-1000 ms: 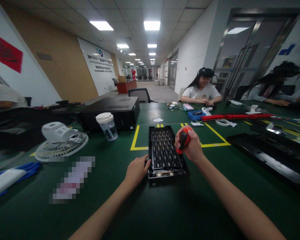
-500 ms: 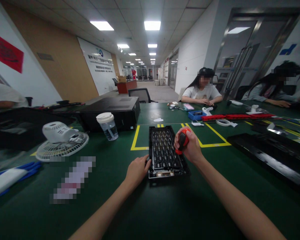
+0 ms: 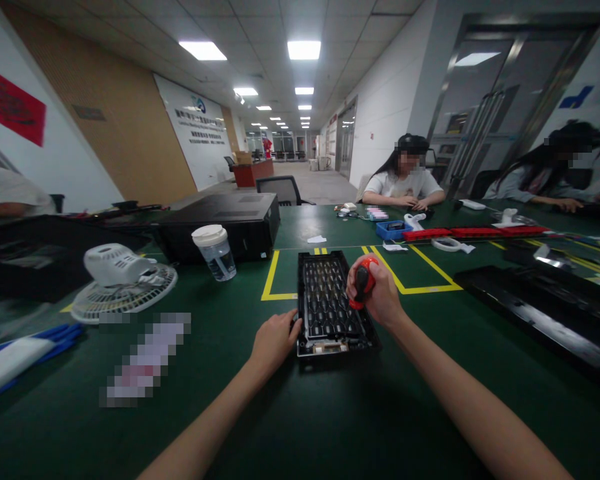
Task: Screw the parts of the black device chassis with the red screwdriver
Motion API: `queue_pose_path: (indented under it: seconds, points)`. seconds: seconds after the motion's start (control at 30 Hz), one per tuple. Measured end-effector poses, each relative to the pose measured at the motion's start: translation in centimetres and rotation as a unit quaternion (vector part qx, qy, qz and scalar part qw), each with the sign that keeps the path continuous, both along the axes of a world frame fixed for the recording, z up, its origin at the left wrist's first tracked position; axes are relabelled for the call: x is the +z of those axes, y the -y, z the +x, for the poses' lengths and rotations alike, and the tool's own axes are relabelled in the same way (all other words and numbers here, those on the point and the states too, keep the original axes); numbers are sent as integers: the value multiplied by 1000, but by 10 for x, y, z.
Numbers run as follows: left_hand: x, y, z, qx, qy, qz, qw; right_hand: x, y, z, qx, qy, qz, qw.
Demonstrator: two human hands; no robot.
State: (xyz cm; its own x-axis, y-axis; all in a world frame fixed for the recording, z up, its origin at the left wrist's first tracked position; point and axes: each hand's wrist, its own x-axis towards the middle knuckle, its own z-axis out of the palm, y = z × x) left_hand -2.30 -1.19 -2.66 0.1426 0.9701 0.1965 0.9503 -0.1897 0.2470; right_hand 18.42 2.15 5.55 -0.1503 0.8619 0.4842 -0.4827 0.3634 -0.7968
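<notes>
A black rectangular grid-faced panel [image 3: 327, 297] lies flat on the green table [image 3: 300, 413] in front of me. My left hand [image 3: 274, 340] rests against its near left corner, fingers curled on the edge. My right hand [image 3: 375, 293] is wrapped round a red and black screwdriver [image 3: 363, 280], held upright over the panel's right edge. The tip of the tool is hidden behind my hand.
A white desk fan [image 3: 123, 280] and a lidded plastic cup [image 3: 215, 252] stand at the left, before a black computer case [image 3: 225, 223]. Long black panels [image 3: 535, 300] lie at the right. A blue tray [image 3: 393, 230] and red strips [image 3: 473, 233] sit farther back. Two people sit across the table.
My right hand with the screwdriver has shifted slightly left and down over the panel's right edge. My left hand has stayed at the corner.
</notes>
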Motion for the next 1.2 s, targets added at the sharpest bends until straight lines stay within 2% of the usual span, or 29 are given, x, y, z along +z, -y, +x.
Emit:
queue_pose_path:
  seconds: [0.27,0.6,1.2]
  points:
    - [1,0,2,13,3,-7,1000,-1,2,-2,-1,12,9,1000]
    - [2,0,2,18,-2,-13,1000,1,13,-6,63,62,20,996]
    - [0,-1,1,11,-12,-9,1000,-4,9,-3,30,97,31,994]
